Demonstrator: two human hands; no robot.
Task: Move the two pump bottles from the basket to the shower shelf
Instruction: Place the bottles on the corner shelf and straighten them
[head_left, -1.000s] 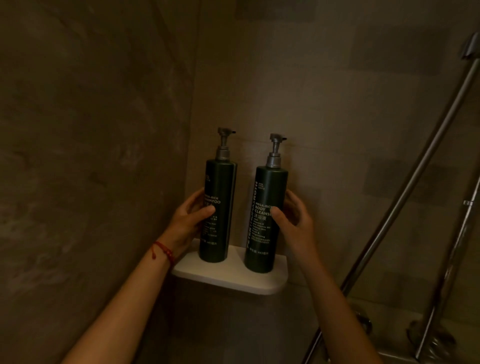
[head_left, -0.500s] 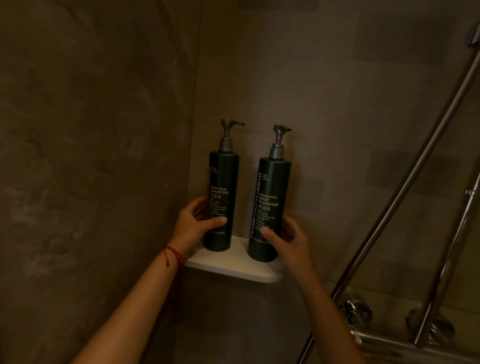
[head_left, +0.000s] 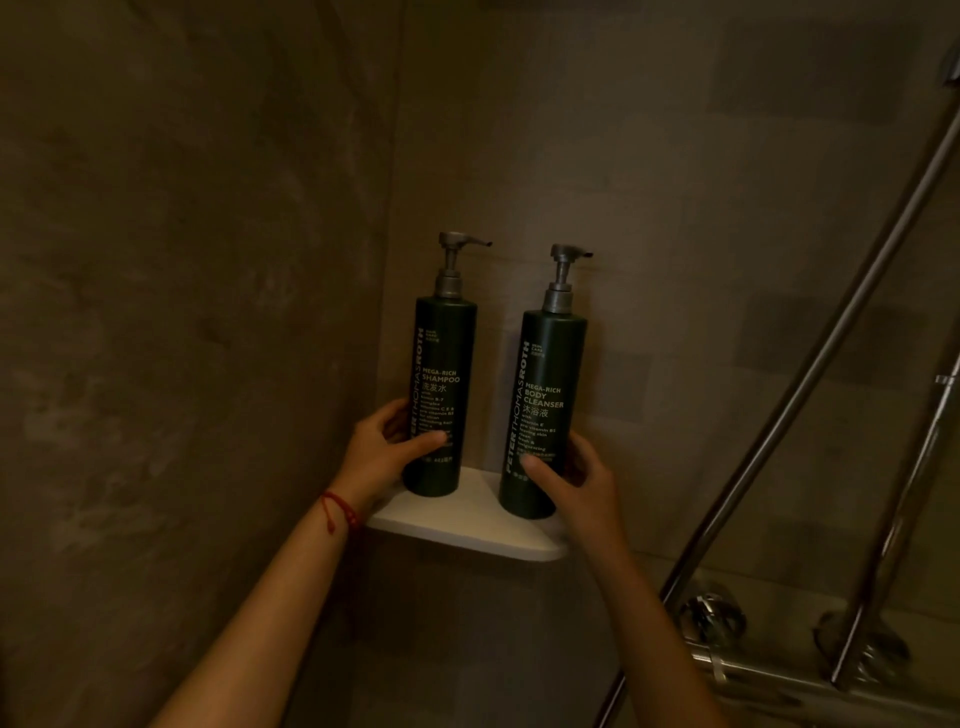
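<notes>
Two dark green pump bottles stand upright on the white corner shelf (head_left: 467, 527) in the shower. The shampoo (head_left: 441, 395) is on the left, close to the corner where the two walls meet; the cleanser (head_left: 543, 415) is to its right, nearer the shelf's front edge and apart from the shampoo, with bare shelf showing between them. Both have grey pump heads with spouts pointing right, and both labels face the camera.

The left hand (head_left: 387, 449) is wrapped around the lower part of the shampoo, thumb across the front over the label and fingers behind on the wall side. A red string (head_left: 337, 509) is tied around that wrist. The right hand (head_left: 582, 480) is curled around the lower part of the cleanser, thumb pressed on the front near the base and fingers round the right side. Both bottles' bases look to sit on the shelf, though the cleanser's lower right edge is hidden by the hand.

The left wall (head_left: 182, 312) is mottled brown; the rear wall is tiled. To the right, well apart from the shelf, a chrome rail (head_left: 831, 343) slants up across the tiles, and chrome fittings (head_left: 711, 618) sit low on the wall.
</notes>
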